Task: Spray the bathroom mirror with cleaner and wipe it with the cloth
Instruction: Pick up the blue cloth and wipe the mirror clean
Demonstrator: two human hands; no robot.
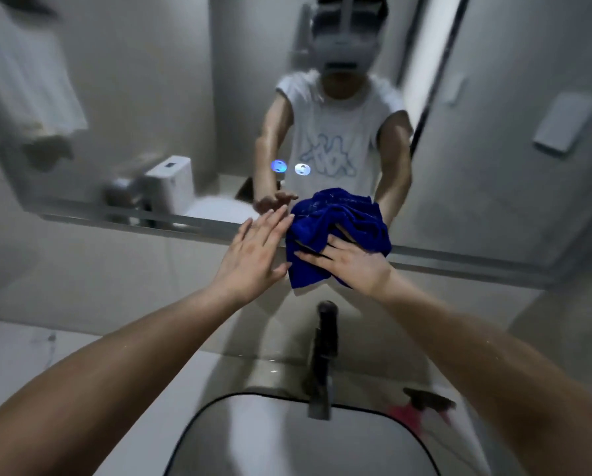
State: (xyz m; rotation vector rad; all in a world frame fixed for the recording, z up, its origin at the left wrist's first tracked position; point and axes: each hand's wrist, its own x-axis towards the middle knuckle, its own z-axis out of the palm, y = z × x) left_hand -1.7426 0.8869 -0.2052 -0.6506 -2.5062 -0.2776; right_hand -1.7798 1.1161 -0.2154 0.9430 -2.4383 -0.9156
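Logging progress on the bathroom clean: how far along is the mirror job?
Spraying looks done: the pink spray bottle sits out of both hands. In hand: the right hand presses the blue cloth on the mirror at its lower edge, left hand open beside it. Left: probably wiping the upper glass; blur hides whether it is clean.

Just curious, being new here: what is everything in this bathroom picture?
mirror: one, silvery, on the wall ahead
cloth: one, blue, bunched against the mirror's lower edge
basin: one, white with dark rim, bottom centre
tap: one, dark, behind the basin
spray bottle: one, pinkish with dark head, right of the tap
toilet: one, white, reflected in the mirror
left hand: one, flat, beside the cloth
right hand: one, fingers spread, pressing the cloth
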